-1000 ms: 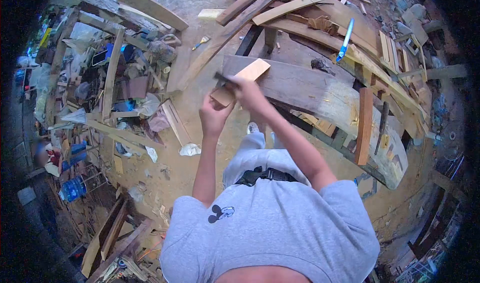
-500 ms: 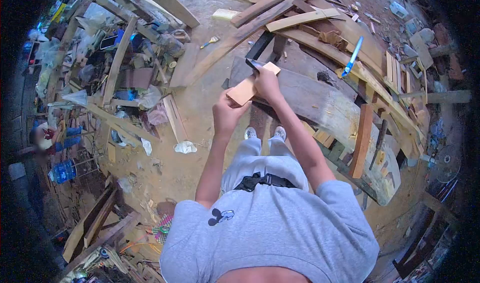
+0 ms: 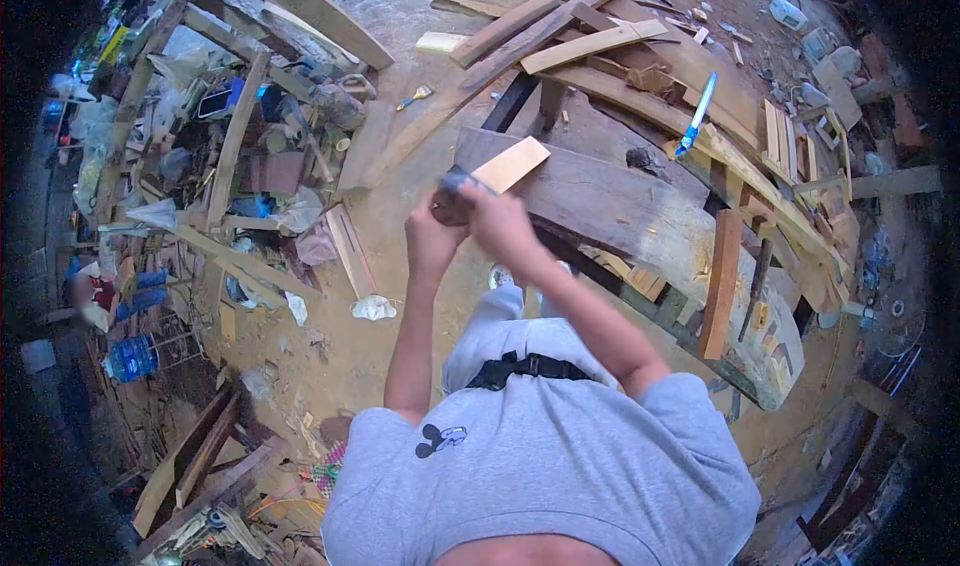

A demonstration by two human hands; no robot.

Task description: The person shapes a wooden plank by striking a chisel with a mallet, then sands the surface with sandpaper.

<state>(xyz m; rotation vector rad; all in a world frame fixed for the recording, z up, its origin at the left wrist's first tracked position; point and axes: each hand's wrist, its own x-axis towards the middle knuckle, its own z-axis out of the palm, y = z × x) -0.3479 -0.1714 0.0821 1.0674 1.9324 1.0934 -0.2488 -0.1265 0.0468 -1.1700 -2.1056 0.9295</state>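
Note:
A light wooden block (image 3: 516, 164) points up and to the right above the end of a weathered plank (image 3: 600, 198). My left hand (image 3: 436, 234) is closed around the block's near end. In my right hand (image 3: 492, 224) is a dark flat piece (image 3: 457, 179), pressed on the block close to my left fingers. What the dark piece is cannot be made out. Part of the block's near end is hidden by my hands.
Long boards (image 3: 600, 44) lie piled ahead, with a blue-handled saw (image 3: 698, 116) on the right. A reddish wooden bar (image 3: 721, 284) rests on the bench. A brush (image 3: 414, 97) lies on the ground. At the far left a person (image 3: 97, 296) is partly visible.
My right hand has moved down and left along the block with the dark piece, toward my left hand. More of the block's far end now shows.

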